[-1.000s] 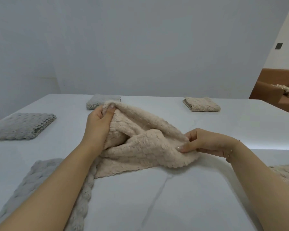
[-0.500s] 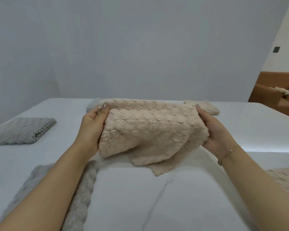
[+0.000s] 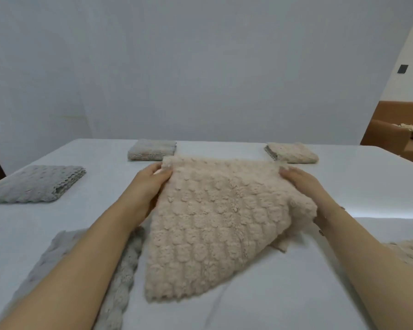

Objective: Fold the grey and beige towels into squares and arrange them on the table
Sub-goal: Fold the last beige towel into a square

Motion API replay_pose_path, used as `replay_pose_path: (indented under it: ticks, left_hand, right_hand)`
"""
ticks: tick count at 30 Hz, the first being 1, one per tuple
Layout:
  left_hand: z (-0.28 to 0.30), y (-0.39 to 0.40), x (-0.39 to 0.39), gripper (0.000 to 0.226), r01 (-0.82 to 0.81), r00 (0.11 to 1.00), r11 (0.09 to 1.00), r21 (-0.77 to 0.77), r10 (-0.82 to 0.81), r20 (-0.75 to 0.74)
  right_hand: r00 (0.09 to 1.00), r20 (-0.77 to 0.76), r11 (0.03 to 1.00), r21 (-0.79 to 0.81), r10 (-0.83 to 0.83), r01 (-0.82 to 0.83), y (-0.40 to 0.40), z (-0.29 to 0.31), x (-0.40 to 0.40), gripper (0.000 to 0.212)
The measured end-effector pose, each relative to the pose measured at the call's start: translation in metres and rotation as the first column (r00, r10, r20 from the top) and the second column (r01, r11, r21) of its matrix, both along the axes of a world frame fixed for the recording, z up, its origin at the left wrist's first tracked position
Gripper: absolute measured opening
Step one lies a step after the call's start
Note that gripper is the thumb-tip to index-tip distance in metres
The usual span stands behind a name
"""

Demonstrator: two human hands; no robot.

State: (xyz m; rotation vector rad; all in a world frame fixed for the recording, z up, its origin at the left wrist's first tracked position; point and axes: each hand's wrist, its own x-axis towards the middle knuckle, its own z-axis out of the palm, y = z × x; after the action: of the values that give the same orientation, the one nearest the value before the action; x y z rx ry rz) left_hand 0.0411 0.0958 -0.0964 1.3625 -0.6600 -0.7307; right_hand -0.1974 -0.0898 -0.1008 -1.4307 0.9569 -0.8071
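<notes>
Beige towel spread for its next fold, mid-bench.

The left hand (image 3: 150, 184) and right hand (image 3: 301, 182) each pinch a far corner of the beige towel (image 3: 215, 225), likely to keep it taut and square; folded towels line the bench (image 3: 296, 294) far edge.

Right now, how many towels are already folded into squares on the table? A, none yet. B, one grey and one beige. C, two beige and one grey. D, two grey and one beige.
D: a folded grey towel lies at the left, another folded grey one at the far edge, and one folded beige square at the far right.
</notes>
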Motion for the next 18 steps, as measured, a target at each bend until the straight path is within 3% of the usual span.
replay_pose_path:
  ticks: [3, 6, 8, 11, 13, 15, 18]
  left_hand:
    - [-0.024, -0.007, 0.015, 0.054, -0.048, 0.999, 0.984, 0.169, 0.044, 0.026]
    - [-0.033, -0.009, 0.022, 0.060, -0.127, 0.956, 0.956, 0.266, 0.046, 0.291]
    - [-0.033, -0.009, 0.019, 0.055, -0.194, 0.851, 0.941, 0.277, 0.021, 0.525]
    - [-0.026, -0.007, 0.003, 0.037, -0.195, 0.604, 0.956, 0.220, -0.060, 0.795]
    - [-0.020, -0.006, -0.010, 0.030, -0.023, 0.537, 0.967, 0.253, -0.202, 0.819]
    - [-0.021, -0.007, -0.023, 0.036, 0.110, 0.496, 0.921, 0.374, -0.377, 0.782]
    - [-0.036, -0.013, -0.031, 0.052, 0.064, 0.316, 0.804, 0.591, -0.578, 0.752]
  right_hand:
    - [0.999, -0.053, 1.000, 0.015, 0.002, -0.001, -0.001, -0.014, 0.006, 0.049]
    - [0.997, -0.013, 0.996, 0.029, 0.080, -0.080, -0.005, -0.023, 0.009, 0.064]
    - [0.994, -0.036, 0.995, -0.014, 0.100, -0.101, -0.009, -0.027, 0.010, 0.063]
    - [0.992, -0.122, 0.990, -0.126, 0.042, -0.058, -0.011, -0.027, 0.007, 0.044]
    - [0.985, -0.168, 0.973, -0.229, -0.045, 0.006, -0.010, -0.025, 0.002, 0.035]
    - [0.958, -0.233, 0.929, -0.361, -0.169, 0.076, -0.001, -0.019, -0.007, 0.030]
    - [0.887, -0.372, 0.782, -0.622, -0.272, -0.021, 0.031, -0.007, -0.024, 0.011]
